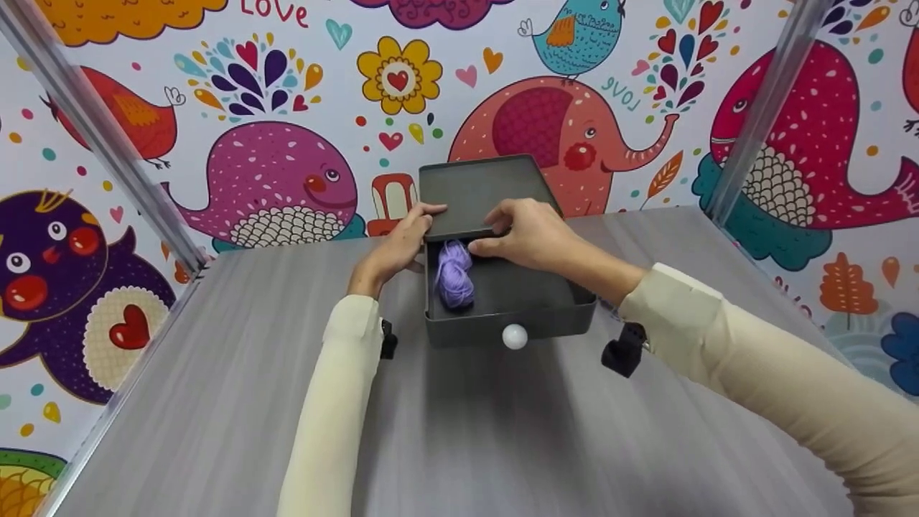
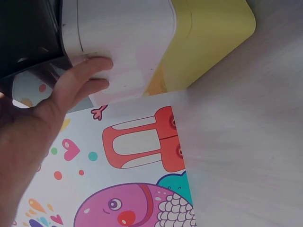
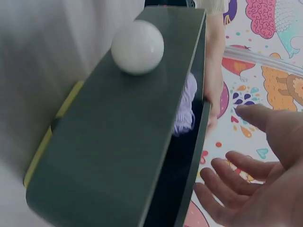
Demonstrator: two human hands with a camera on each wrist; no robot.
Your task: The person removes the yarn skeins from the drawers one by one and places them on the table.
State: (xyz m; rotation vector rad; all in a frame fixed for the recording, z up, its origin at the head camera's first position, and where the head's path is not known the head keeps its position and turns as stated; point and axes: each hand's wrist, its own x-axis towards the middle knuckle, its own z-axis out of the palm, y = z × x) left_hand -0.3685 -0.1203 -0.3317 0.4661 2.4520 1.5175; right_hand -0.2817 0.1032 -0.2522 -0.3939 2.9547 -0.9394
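Note:
A dark grey drawer [image 1: 511,327] with a round white knob [image 1: 515,337] is pulled out toward me. In its left part lies a skein of purple yarn [image 1: 455,276]. My left hand [image 1: 399,248] holds the left side of the drawer unit [image 1: 488,194], one digit over the rim of its dark, shallow top. In the left wrist view, fingertips [image 2: 102,64] of that hand press the unit's white section [image 2: 125,45]. Over the drawer's rear, near the yarn, hovers my right hand [image 1: 535,233]. The right wrist view shows its fingers apart, with nothing in them.
Below the white section is a yellow section [image 2: 208,38], standing on the grey wood-grain table [image 1: 273,402]. Behind it rises a wall panel [image 1: 402,143] printed with cartoon animals. Metal posts [image 1: 761,115] stand at the corners. A black device [image 1: 623,350] is strapped near each wrist.

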